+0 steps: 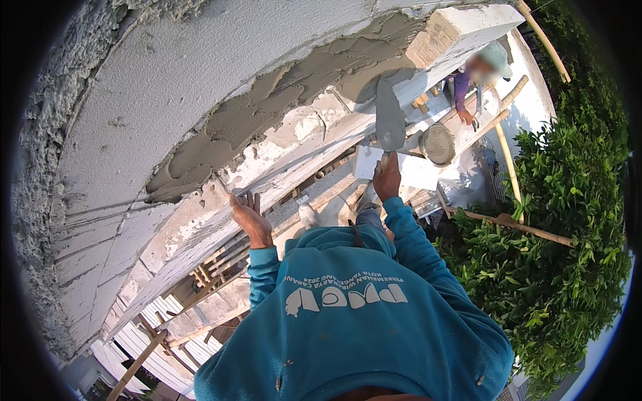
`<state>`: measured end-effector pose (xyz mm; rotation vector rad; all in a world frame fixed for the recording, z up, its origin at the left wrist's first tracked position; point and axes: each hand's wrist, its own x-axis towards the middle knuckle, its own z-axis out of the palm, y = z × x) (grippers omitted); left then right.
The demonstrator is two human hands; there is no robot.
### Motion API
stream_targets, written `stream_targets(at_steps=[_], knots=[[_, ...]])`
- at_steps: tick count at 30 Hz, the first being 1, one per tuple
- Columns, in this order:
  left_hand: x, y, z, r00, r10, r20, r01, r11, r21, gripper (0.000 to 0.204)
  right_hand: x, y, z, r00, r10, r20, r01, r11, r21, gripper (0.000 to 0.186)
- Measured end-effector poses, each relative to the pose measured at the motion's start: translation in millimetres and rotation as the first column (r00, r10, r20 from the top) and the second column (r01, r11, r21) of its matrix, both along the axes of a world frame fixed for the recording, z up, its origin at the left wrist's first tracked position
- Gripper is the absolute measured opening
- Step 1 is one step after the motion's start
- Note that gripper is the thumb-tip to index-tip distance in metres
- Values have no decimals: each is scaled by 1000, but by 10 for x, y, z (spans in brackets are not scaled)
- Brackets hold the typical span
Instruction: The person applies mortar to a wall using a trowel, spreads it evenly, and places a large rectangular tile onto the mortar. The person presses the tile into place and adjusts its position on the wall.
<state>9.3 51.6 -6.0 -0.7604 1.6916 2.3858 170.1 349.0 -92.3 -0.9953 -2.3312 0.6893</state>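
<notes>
My right hand is wrapped round the handle of a trowel, whose grey, mortar-smeared blade points away from me. The blade's far end overlaps the wet mortar spread in a long uneven band along the top of the block wall. My left hand has its fingers apart against the near edge of the wall, holding nothing. A white block rests on the wall at the far right end of the mortar. Beside the trowel stands a round bucket of grey mortar.
A co-worker in a purple sleeve is at the upper right beyond the bucket. Bamboo scaffold poles and planks lie below me. A white panel is under my right hand. Leafy branches fill the right side.
</notes>
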Motion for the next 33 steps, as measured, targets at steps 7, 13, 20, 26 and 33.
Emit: stream_targets(at_steps=[7,13,20,26,33], knots=[[27,-65,-86,999,-17,-44,15,999,-49,86,7,-209,345,1000,-26,-3,26,998,-48,53],[-2,42,105,1000,-21,-2,21,1000,4,82,73,-339,2,993,47,110,-36,994,-102,55],[-1,-17,105,999,0,42,-2,999,39,79,506,-558,600,986,155,54,-145,976,-161,54],[-4,-49,138,998,-24,57,24,1000,0,79,-117,-866,1325,869,270,-415,-489,341,-803,36],[21,-98,104,995,-101,8,101,993,-67,89,-157,-1024,1050,931,85,-354,-314,-304,-899,33]])
